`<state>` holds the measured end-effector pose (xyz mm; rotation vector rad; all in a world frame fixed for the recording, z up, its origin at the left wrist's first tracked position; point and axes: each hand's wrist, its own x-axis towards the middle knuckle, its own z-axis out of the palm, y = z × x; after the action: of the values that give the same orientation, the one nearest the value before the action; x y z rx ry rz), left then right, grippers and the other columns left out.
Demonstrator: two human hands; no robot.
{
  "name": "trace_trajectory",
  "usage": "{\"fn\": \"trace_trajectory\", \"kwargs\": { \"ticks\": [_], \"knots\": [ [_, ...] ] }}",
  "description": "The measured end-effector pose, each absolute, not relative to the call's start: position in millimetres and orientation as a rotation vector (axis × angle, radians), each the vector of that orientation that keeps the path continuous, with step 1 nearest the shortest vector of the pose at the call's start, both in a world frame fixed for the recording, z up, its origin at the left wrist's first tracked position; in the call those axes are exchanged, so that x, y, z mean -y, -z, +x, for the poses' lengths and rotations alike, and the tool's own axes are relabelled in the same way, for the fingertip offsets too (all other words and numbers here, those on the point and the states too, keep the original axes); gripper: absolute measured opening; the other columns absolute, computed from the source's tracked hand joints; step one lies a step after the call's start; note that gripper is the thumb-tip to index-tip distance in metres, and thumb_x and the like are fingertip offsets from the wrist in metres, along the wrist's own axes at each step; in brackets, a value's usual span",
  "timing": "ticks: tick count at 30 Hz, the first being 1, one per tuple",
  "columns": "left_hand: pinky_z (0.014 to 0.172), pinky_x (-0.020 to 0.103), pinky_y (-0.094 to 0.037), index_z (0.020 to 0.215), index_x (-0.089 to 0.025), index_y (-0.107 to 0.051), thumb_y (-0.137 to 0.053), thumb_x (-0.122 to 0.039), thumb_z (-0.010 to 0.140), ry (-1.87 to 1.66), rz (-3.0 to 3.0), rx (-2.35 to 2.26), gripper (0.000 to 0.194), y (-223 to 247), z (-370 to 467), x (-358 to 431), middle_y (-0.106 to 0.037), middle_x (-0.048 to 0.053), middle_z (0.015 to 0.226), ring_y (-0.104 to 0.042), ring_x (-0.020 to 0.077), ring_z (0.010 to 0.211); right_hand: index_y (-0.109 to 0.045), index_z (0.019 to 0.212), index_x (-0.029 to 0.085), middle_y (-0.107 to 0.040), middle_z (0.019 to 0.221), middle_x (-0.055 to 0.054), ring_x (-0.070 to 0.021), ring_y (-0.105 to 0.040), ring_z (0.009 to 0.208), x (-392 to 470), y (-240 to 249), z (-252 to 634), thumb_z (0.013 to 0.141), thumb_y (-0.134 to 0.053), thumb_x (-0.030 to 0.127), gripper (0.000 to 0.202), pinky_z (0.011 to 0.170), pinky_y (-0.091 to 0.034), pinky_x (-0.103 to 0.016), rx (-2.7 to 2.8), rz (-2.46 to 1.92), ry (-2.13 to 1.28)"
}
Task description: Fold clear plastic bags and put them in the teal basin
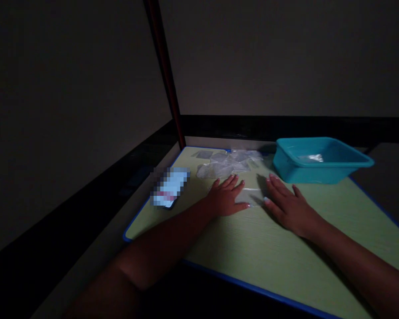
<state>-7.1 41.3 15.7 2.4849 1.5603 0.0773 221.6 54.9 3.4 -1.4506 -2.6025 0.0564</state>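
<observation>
A clear plastic bag (252, 198) lies flat on the table between my hands. My left hand (226, 197) rests on its left part with fingers spread. At the bag's right end is my right hand (284, 201), its fingers stretched out; whether it presses on the plastic or hovers just over it I cannot tell. Beyond my left hand, several more clear plastic bags (224, 163) lie in a loose, crumpled heap.
A turquoise plastic basin (310, 173) stands at the back right, with something clear and shiny inside. A lit phone (171, 187) lies near the left edge. The pale green table (252, 252) has a blue rim and meets walls at the back and left.
</observation>
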Motion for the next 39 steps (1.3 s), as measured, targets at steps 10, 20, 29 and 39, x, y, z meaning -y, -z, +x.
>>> {"fn": "trace_trajectory", "kwargs": {
  "ticks": [10,20,29,39],
  "knots": [
    [0.111,0.059,-0.015,0.150,-0.018,-0.018,-0.033,-0.065,0.090,-0.014,2.510,-1.606,0.078,-18,-7,-40,-0.012,0.014,0.157,-0.008,0.0283,0.145,-0.011,0.152,0.016,-0.018,0.155,-0.011,-0.0234,-0.013,0.143,-34,-2,205,0.097,-0.019,0.054,0.068,0.112,-0.012,-0.057,2.885,-1.114,-0.268],
    [0.110,0.059,-0.018,0.150,-0.016,-0.021,-0.038,-0.061,0.090,-0.019,2.535,-1.610,0.076,-16,-9,-41,-0.013,0.014,0.156,-0.010,0.0289,0.145,-0.010,0.152,0.020,-0.010,0.156,-0.009,-0.0269,-0.008,0.143,-45,-16,231,0.096,-0.022,0.057,0.068,0.113,-0.013,-0.057,2.822,-1.292,-0.491],
    [0.111,0.058,-0.019,0.150,-0.016,-0.022,-0.037,-0.055,0.092,-0.003,2.512,-1.669,0.071,-14,-7,-35,-0.015,0.015,0.156,-0.011,0.0289,0.145,-0.015,0.152,0.019,-0.008,0.156,-0.011,-0.0273,-0.010,0.144,-52,-28,229,0.096,-0.027,0.053,0.067,0.109,-0.002,-0.063,2.704,-1.333,-0.430],
    [0.110,0.060,-0.021,0.149,-0.015,-0.024,-0.040,-0.054,0.092,-0.001,2.558,-1.751,0.071,-17,-3,-29,-0.016,0.015,0.156,-0.014,0.0285,0.145,-0.009,0.152,0.019,-0.007,0.157,-0.009,-0.0265,-0.003,0.144,-52,-16,216,0.096,-0.025,0.055,0.068,0.111,0.000,-0.061,2.789,-1.298,-0.437]
  ]
}}
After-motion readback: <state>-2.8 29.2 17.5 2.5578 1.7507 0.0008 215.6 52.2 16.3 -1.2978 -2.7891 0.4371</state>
